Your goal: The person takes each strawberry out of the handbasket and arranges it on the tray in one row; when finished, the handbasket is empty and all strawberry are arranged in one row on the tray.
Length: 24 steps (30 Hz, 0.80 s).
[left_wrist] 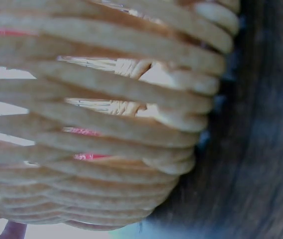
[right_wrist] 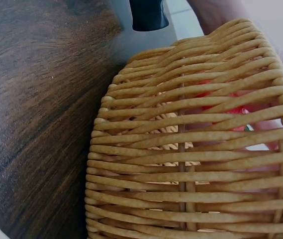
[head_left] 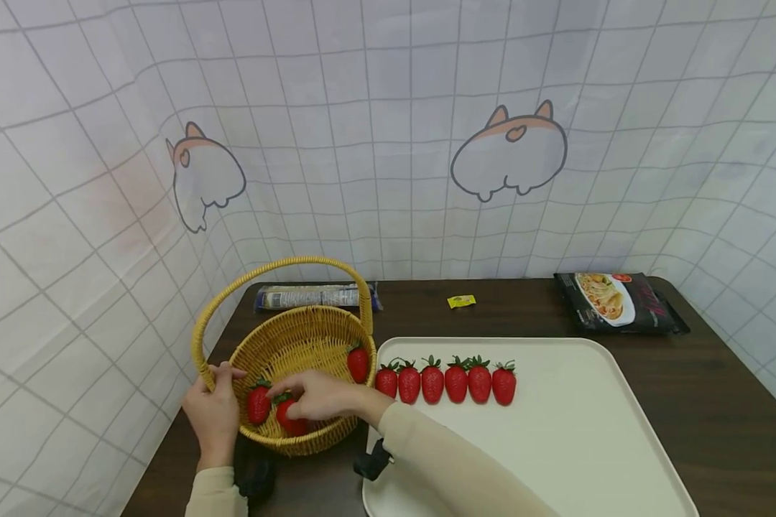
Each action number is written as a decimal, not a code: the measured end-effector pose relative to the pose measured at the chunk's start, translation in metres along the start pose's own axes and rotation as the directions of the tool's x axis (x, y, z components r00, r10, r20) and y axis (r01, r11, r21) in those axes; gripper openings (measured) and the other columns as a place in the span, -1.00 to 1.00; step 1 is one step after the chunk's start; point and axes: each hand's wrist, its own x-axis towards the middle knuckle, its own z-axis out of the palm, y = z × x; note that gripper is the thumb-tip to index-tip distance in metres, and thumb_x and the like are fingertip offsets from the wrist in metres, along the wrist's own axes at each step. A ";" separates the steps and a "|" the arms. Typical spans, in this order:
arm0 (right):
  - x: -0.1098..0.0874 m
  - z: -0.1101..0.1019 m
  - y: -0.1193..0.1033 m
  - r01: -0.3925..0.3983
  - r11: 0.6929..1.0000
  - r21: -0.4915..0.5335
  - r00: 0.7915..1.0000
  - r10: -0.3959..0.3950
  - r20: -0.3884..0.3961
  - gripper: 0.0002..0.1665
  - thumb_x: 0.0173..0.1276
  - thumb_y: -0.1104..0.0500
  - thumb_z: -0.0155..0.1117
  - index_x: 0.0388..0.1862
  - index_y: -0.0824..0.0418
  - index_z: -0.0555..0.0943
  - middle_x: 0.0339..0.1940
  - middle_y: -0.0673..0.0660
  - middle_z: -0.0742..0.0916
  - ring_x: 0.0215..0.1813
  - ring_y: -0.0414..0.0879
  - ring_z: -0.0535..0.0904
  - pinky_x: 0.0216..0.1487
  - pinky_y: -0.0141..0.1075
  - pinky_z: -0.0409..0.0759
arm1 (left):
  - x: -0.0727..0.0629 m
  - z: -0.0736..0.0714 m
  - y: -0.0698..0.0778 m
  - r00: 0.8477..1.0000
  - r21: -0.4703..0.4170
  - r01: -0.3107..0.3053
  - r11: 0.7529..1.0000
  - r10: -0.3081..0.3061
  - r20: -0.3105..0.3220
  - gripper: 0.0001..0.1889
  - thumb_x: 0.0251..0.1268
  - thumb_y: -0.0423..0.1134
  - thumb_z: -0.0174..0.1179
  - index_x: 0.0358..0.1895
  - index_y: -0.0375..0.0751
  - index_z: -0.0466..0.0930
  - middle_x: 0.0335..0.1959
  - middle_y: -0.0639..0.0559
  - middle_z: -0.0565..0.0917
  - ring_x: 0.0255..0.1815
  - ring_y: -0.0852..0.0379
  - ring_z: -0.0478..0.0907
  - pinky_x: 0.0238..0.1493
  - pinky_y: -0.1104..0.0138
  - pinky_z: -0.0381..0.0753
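Note:
A yellow wicker basket (head_left: 304, 337) with a tall arched handle stands at the left of the table. My left hand (head_left: 213, 413) grips its left side where the handle meets the rim. Reaching inside, my right hand (head_left: 323, 396) holds a red strawberry (head_left: 292, 424) between thumb and fingers. Beside it in the basket lies a second strawberry (head_left: 259, 404), and a third strawberry (head_left: 358, 364) rests against the right wall. Both wrist views are mostly filled by the basket's weave (left_wrist: 106, 84), (right_wrist: 191, 149); red shows through the gaps.
A white tray (head_left: 575, 416) lies right of the basket, with a row of several strawberries (head_left: 432, 383) along its upper left. Behind are a long blue-and-clear packet (head_left: 310, 296), a small yellow packet (head_left: 461, 301) and a black food package (head_left: 614, 301). A gridded curtain (head_left: 388, 143) encloses the table.

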 end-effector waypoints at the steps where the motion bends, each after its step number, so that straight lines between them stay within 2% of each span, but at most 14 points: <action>1: 0.000 0.000 0.000 0.002 1.000 -0.004 1.000 -0.002 -0.008 -0.45 0.26 0.31 0.23 0.26 0.06 0.57 0.03 -0.08 0.64 -0.64 -0.21 0.31 -0.57 -0.40 0.35 | 0.000 0.000 0.000 1.000 -0.001 -0.001 1.000 0.001 -0.001 -0.58 0.48 -0.12 0.09 -0.54 -0.28 0.69 -0.61 -0.23 0.61 -0.78 0.19 0.07 -0.61 0.36 0.15; 4: -0.001 -0.001 -0.001 0.026 0.998 -0.049 0.999 -0.028 -0.040 -0.52 0.26 0.30 0.28 0.18 0.10 0.62 0.01 -0.12 0.64 -0.60 -0.24 0.34 -0.53 -0.43 0.36 | 0.001 0.000 0.000 1.000 0.003 0.002 1.000 -0.002 -0.002 -0.58 0.48 -0.13 0.09 -0.55 -0.26 0.69 -0.62 -0.18 0.62 -0.80 0.20 0.06 -0.64 0.36 0.14; 8: -0.002 -0.001 -0.002 0.063 0.995 -0.075 0.995 -0.069 -0.072 -0.51 0.25 0.26 0.39 0.19 0.11 0.60 -0.04 -0.12 0.66 -0.50 -0.27 0.39 -0.45 -0.44 0.38 | 0.001 0.000 0.000 1.000 0.012 0.006 1.000 -0.006 0.000 -0.57 0.48 -0.13 0.07 -0.55 -0.26 0.69 -0.64 -0.21 0.60 -0.80 0.20 0.06 -0.65 0.36 0.13; 9: -0.003 -0.001 -0.003 0.072 0.995 -0.071 0.994 -0.078 -0.078 -0.50 0.24 0.25 0.41 0.19 0.11 0.60 -0.01 -0.11 0.66 -0.47 -0.28 0.42 -0.42 -0.45 0.40 | 0.001 0.000 0.000 1.000 0.014 0.007 1.000 -0.007 -0.001 -0.57 0.48 -0.12 0.07 -0.55 -0.27 0.70 -0.65 -0.23 0.58 -0.80 0.20 0.06 -0.64 0.36 0.13; 12: -0.012 -0.003 -0.007 0.079 0.997 -0.016 0.993 -0.081 -0.091 -0.49 0.25 0.28 0.39 0.20 0.10 0.59 0.01 -0.09 0.65 -0.55 -0.28 0.49 -0.44 -0.45 0.47 | 0.001 0.000 0.002 1.000 0.012 0.004 1.000 -0.004 0.001 -0.56 0.49 -0.12 0.07 -0.55 -0.29 0.70 -0.72 -0.18 0.52 -0.79 0.19 0.07 -0.64 0.37 0.13; 15: -0.022 -0.008 -0.012 0.114 0.993 -0.021 0.986 -0.116 -0.120 -0.51 0.28 0.30 0.36 0.20 0.09 0.59 0.13 -0.07 0.62 -0.42 -0.28 0.59 -0.31 -0.45 0.55 | 0.001 0.000 0.002 1.000 0.003 0.006 1.000 -0.006 -0.003 -0.56 0.48 -0.13 0.07 -0.55 -0.30 0.70 -0.68 -0.18 0.58 -0.76 0.19 0.12 -0.57 0.39 0.18; 18: -0.033 -0.015 -0.014 0.141 0.988 -0.060 0.973 -0.150 -0.173 -0.53 0.30 0.28 0.34 0.20 0.07 0.60 0.14 -0.05 0.63 -0.27 -0.27 0.60 -0.21 -0.44 0.57 | 0.002 0.000 0.000 1.000 0.000 0.013 1.000 -0.013 -0.004 -0.56 0.48 -0.12 0.07 -0.55 -0.29 0.70 -0.57 -0.26 0.64 -0.74 0.18 0.12 -0.53 0.38 0.19; 21: -0.044 -0.020 -0.011 0.128 0.987 -0.094 0.959 -0.148 -0.242 -0.55 0.32 0.23 0.34 0.20 0.04 0.60 0.15 -0.04 0.63 -0.10 -0.22 0.57 -0.13 -0.43 0.54 | 0.002 0.000 0.000 1.000 -0.005 0.018 1.000 -0.018 -0.002 -0.56 0.48 -0.11 0.07 -0.55 -0.28 0.70 -0.56 -0.25 0.65 -0.74 0.19 0.11 -0.54 0.37 0.18; 24: -0.056 -0.025 -0.005 0.108 0.990 -0.086 0.946 -0.129 -0.298 -0.53 0.34 0.23 0.34 0.22 0.05 0.58 0.20 -0.02 0.60 0.00 -0.15 0.56 -0.11 -0.41 0.56 | 0.001 -0.001 0.001 1.000 -0.002 0.020 1.000 -0.020 -0.002 -0.56 0.48 -0.11 0.07 -0.55 -0.27 0.70 -0.62 -0.20 0.62 -0.77 0.20 0.11 -0.58 0.38 0.17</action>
